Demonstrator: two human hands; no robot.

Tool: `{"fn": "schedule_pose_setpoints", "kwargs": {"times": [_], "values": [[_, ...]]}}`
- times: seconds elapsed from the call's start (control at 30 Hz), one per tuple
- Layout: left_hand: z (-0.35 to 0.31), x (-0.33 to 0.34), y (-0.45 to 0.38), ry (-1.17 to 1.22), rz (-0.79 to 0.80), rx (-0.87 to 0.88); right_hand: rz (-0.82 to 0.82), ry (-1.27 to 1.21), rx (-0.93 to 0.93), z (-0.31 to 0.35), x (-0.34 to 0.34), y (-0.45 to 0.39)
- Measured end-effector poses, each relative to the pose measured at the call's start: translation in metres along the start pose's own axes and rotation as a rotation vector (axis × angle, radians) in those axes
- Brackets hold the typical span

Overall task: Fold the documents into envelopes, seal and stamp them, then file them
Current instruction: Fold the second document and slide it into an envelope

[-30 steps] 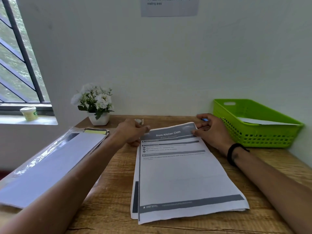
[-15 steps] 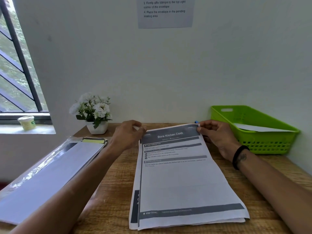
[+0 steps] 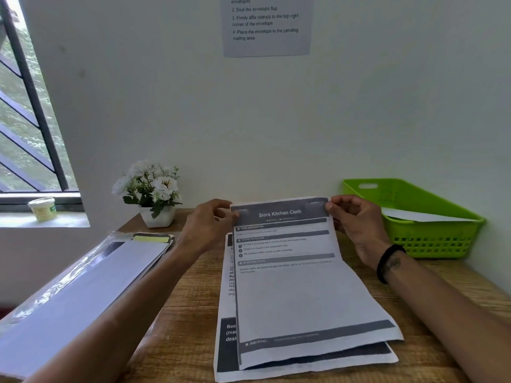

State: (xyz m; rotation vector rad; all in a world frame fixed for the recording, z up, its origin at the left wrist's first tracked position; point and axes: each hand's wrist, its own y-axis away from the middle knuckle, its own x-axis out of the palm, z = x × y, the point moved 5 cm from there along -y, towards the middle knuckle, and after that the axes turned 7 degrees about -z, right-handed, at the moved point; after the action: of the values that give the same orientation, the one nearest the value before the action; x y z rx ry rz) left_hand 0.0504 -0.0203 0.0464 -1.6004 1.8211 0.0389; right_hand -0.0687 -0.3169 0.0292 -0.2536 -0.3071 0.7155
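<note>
"Store Kitchen Cloth" printed in white on the dark header of the top sheet (image 3: 293,275); below it small headings, mostly too blurred to read. Far edge of sheet lifted off the paper stack (image 3: 225,338) on the desk (image 3: 179,327), near edge resting on it. Left hand (image 3: 206,230) at 10 o'clock of the sheet, fingers (image 3: 221,214) pinching its far left corner. Right hand (image 3: 356,225) at 2 o'clock, fingers pinching the far right corner. Wall notice (image 3: 266,24) at 12 o'clock: "Seal the envelope flap", "Firmly affix stamps to the top right corner of the envelope", "Place the envelope in the pending mailing area". Green basket (image 3: 431,239) at 3 o'clock.
</note>
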Motion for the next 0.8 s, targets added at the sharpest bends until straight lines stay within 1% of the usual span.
{"fn": "schedule_pose_setpoints", "kwargs": {"times": [0.1, 0.23, 0.3, 0.43, 0.53, 0.63, 0.8], "values": [[-0.005, 0.002, 0.001, 0.062, 0.041, 0.010, -0.028, -0.083, 0.048, 0.001, 0.000, -0.001], [-0.011, 0.008, 0.007, 0.294, 0.179, -0.094, -0.040, -0.118, 0.089, 0.000, 0.001, -0.002], [-0.013, 0.010, 0.009, 0.362, 0.227, -0.118, -0.031, -0.128, 0.118, -0.001, 0.002, -0.001], [-0.010, 0.009, 0.008, 0.460, 0.200, -0.185, 0.066, -0.098, 0.214, -0.004, 0.009, 0.006], [-0.008, 0.006, 0.006, 0.527, 0.166, -0.235, 0.112, -0.086, 0.235, -0.005, 0.012, 0.010], [-0.005, 0.006, 0.006, 0.570, 0.169, -0.285, 0.110, -0.084, 0.232, -0.007, 0.011, 0.010], [-0.006, 0.007, 0.008, 0.627, 0.221, -0.330, 0.087, -0.147, 0.260, -0.007, 0.010, 0.008]]}}
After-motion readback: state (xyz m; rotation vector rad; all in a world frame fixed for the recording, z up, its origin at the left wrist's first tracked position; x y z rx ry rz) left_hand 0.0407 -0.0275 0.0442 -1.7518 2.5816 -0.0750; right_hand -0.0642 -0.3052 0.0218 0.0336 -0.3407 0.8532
